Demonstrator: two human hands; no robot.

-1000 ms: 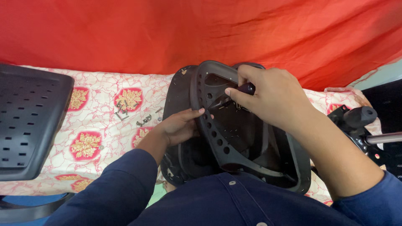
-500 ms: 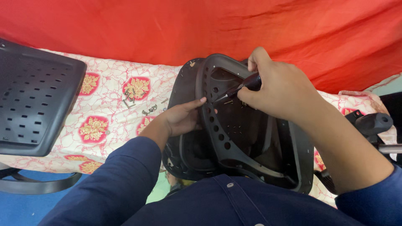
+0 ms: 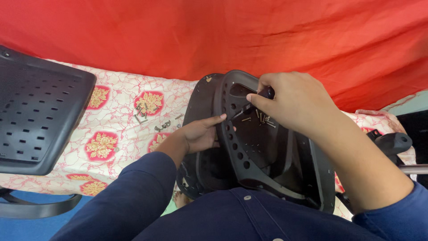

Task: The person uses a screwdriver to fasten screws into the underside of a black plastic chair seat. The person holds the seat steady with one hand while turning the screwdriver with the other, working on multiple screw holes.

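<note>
- A black perforated panel [image 3: 38, 111] lies at the far left, on a curved black base [image 3: 40, 209] over blue floor.
- A floral cloth [image 3: 120, 134] covers the surface; it is cream with red and gold medallions, and a red drape [image 3: 214, 35] hangs behind it.
- A few loose screws [image 3: 151, 118] lie on the cloth, left of the chair part and apart from it.
- The left hand [image 3: 200, 134] presses on the left edge of the black chair shell [image 3: 263, 151], fingers stretched and together, thumb along the rim; it grips nothing else.
- The shell stands tilted in the person's lap, against the dark blue shirt [image 3: 249, 218], its ribbed hollow side facing the camera.
- More small screws [image 3: 263, 118] rest inside the shell near its top.
- The right hand [image 3: 290, 102] is closed around a black-handled screwdriver [image 3: 254, 101], whose tip points down-left into the shell's upper rim, near the left fingertips.
- A black chair mechanism [image 3: 392, 143] shows at the far right.
</note>
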